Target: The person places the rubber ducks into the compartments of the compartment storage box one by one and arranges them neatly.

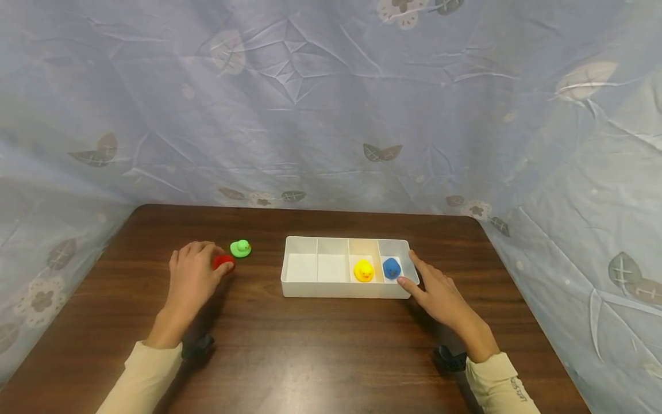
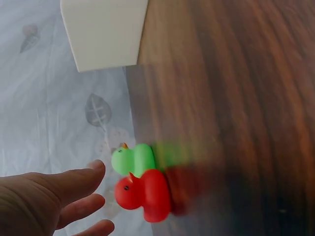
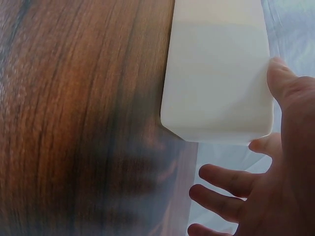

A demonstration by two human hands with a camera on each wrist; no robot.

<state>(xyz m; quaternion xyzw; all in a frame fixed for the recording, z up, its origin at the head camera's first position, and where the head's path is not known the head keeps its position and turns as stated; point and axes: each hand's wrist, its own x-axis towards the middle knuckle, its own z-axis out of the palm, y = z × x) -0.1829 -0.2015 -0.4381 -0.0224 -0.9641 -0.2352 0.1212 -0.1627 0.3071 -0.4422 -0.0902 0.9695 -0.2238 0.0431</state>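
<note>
My left hand [image 1: 193, 273] hovers over the left side of the table, thumb and fingers spread around a red rubber duck [image 1: 222, 261]. In the left wrist view a gap shows between the fingertips [image 2: 96, 164] and the red duck [image 2: 155, 195]. Just behind it sits a green rubber duck [image 1: 241, 248]. My right hand [image 1: 442, 296] rests at the right end of a white divided box [image 1: 341, 290], thumb and index finger touching its rim, the other fingers spread. A yellow duck [image 1: 364, 270] and a blue duck [image 1: 391, 268] occupy the two right compartments.
The dark wooden table [image 1: 310, 351] bears everything. A patterned pale cloth [image 1: 331, 115] hangs behind it and along both sides. Dark wrist mounts [image 1: 450, 359] sit below each wrist, close to the tabletop.
</note>
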